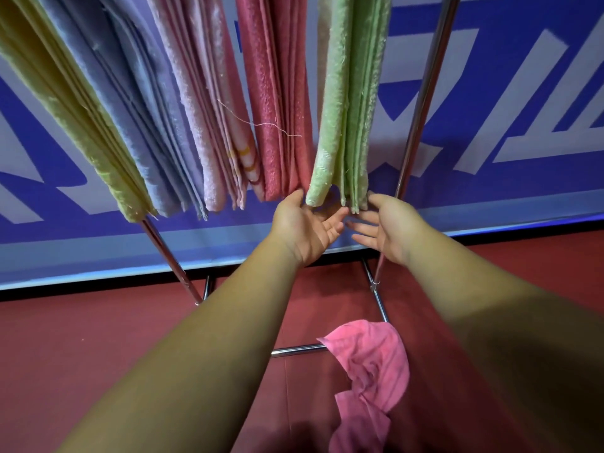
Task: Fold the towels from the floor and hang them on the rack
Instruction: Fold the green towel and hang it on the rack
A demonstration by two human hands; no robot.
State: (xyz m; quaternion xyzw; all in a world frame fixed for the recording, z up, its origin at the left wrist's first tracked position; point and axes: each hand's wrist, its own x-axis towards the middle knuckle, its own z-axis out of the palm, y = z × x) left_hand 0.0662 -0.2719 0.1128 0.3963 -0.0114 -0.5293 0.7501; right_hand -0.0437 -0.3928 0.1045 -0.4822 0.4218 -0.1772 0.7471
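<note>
Towels: five hang folded on rack (421, 103), from yellow through green towel (346, 109) at the rightmost end. Left hand (304, 227) and right hand (389, 227) flank the green hem, fingers loosely spread, touching cloth, gripping nothing. Pink towel (369, 374) lies crumpled on floor (130, 354) across base bar (294, 350), not yet folded. Green hem near right upright, so likely tight squeeze. Rail above out of view.

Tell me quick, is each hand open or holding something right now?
Left hand: open, palm up, at the bottom edge of the hanging green towel.
Right hand: open, fingers straight, at the same towel's bottom edge.
</note>
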